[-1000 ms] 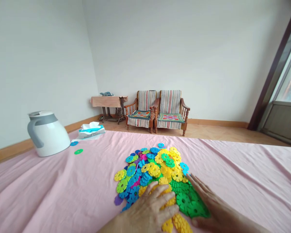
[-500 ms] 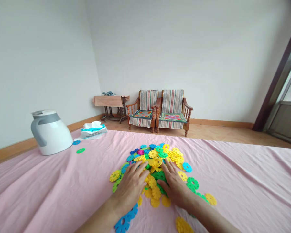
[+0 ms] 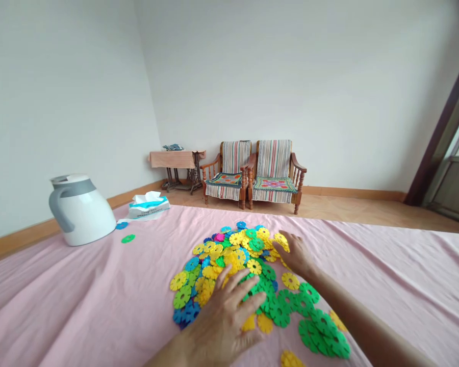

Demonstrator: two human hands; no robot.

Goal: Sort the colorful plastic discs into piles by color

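Note:
A pile of flat plastic snowflake discs [image 3: 229, 255] in yellow, green, blue and pink lies spread on the pink tablecloth [image 3: 80, 295]. My left hand [image 3: 225, 321] rests flat on the near side of the pile, fingers spread over yellow and green discs. My right hand [image 3: 296, 255] reaches further out and lies on the far right edge of the pile, fingers bent over yellow discs. A cluster of green discs [image 3: 321, 331] trails off to the right beside my right forearm.
A white electric kettle [image 3: 80, 209] stands at the left of the table. Behind it lies a tissue pack [image 3: 149, 205], with a blue disc [image 3: 121, 225] and a green disc [image 3: 128, 238] nearby. Two striped wooden armchairs [image 3: 254, 173] and a small table [image 3: 176, 160] stand by the far wall.
My left hand drew back toward me, then stayed on the pile's near side. My right hand moved out to the far right edge. The discs spread wider, with green ones trailing right.

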